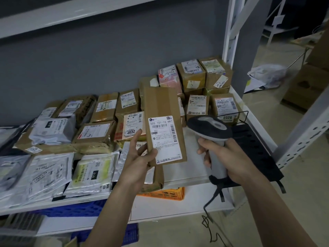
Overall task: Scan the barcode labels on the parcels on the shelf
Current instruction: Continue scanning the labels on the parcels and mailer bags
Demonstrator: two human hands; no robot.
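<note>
My left hand (139, 157) grips a flat brown cardboard parcel (161, 102) by its lower left corner and holds it upright above the shelf. Its white barcode label (164, 139), reading 505 101-16 6A7, faces me. To the right of the parcel, my right hand (226, 157) grips the handle of a grey and black barcode scanner (210, 129). The scanner's head sits beside the label's right edge. A dark cable (211, 202) hangs down from its base.
Many labelled cardboard boxes (193, 75) and grey plastic mailer bags (44, 173) cover the white shelf (187, 177). A black perforated stand (252, 145) lies at the right end by the upright post (229, 29). Orange (169, 193) and blue (76, 209) crates sit below.
</note>
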